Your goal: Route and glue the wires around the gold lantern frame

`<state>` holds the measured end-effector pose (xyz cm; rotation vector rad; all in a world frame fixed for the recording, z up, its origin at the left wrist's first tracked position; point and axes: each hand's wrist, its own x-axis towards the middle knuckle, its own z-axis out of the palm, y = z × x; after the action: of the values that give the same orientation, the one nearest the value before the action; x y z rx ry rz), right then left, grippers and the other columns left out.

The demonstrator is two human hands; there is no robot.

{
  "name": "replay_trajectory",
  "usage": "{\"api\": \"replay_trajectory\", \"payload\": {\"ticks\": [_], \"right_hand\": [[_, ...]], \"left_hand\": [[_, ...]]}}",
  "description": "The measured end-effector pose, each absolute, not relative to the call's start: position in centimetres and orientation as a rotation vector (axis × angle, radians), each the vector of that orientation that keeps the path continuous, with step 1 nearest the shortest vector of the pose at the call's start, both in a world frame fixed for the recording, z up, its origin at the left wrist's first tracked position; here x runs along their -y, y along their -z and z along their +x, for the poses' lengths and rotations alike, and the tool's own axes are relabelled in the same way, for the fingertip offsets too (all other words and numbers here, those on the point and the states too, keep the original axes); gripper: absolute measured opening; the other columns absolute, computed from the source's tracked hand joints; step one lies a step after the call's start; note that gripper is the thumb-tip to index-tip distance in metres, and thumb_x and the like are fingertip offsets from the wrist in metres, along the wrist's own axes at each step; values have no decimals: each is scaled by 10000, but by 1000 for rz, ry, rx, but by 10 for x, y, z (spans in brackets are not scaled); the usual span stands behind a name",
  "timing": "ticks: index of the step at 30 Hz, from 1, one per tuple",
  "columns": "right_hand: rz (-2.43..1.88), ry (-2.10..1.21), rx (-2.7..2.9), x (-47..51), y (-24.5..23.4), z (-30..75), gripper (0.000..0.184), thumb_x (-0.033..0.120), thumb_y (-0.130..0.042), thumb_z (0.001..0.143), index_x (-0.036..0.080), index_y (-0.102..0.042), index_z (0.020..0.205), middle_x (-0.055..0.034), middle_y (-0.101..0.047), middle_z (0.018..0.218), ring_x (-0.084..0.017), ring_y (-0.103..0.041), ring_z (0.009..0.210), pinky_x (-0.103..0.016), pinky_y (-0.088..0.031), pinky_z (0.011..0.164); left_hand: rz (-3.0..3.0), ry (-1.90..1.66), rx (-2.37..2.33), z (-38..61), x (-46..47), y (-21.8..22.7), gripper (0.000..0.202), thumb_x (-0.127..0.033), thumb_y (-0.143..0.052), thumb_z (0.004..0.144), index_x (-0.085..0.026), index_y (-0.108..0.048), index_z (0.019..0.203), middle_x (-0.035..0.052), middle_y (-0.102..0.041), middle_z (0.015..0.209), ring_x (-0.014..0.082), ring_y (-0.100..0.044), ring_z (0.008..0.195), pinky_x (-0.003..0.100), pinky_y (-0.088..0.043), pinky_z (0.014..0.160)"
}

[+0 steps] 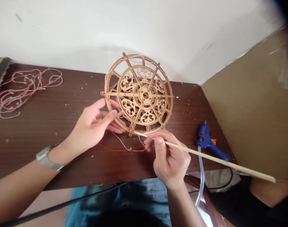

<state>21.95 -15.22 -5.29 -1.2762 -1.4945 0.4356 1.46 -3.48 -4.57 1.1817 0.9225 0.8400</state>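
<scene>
One blue denim lap (pixel 117 201) lies nearest, with a black cable (pixel 63 201) running across it. Above it, the right hand (pixel 169 160) is closed in a pinch around a thin wooden stick (pixel 205 154), whose tip reaches the lower rim of a laser-cut wooden wheel (pixel 144 94). The left hand (pixel 94 118), a metal wristband (pixel 46 157) at its wrist, grips that rim, thumb in front and fingers behind. Thin red and white wires (pixel 125 146) trail from the wheel, just beside both hands, onto the dark wooden table (pixel 51 151). To the right, near the table's edge, lies a blue hot glue gun (pixel 211 142) with a clear tube (pixel 200 176) hanging down from it. A tangled bundle of red and white wires (pixel 25 91) sits well apart at the left. Beyond stand a cardboard panel (pixel 247 94) and a white wall (pixel 110 25).
</scene>
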Motion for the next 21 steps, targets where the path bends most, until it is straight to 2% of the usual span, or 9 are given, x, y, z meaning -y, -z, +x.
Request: {"api": "replay_trajectory", "payload": {"ticks": [14,21], "right_hand": [[-1315,-398,1552,141,63,222,181,133,-540,1114,148,-712,1060,3,-700,869,-34,-664,721,-153,-546,659],[-1273,-349,1588,145,68,223,151,116,-572,1089,151,-717,1109,-21,-721,922,-73,-706,806,-194,-592,717]], "left_hand": [[1208,-828,-913,13,39,44,340,-442,-788,1004,-221,-634,1211,60,-819,888,278,-843,771,374,-753,718],[1209,-826,-904,14,39,43,304,-430,-786,1003,-223,-642,1174,53,-818,877,258,-836,740,349,-748,717]]}}
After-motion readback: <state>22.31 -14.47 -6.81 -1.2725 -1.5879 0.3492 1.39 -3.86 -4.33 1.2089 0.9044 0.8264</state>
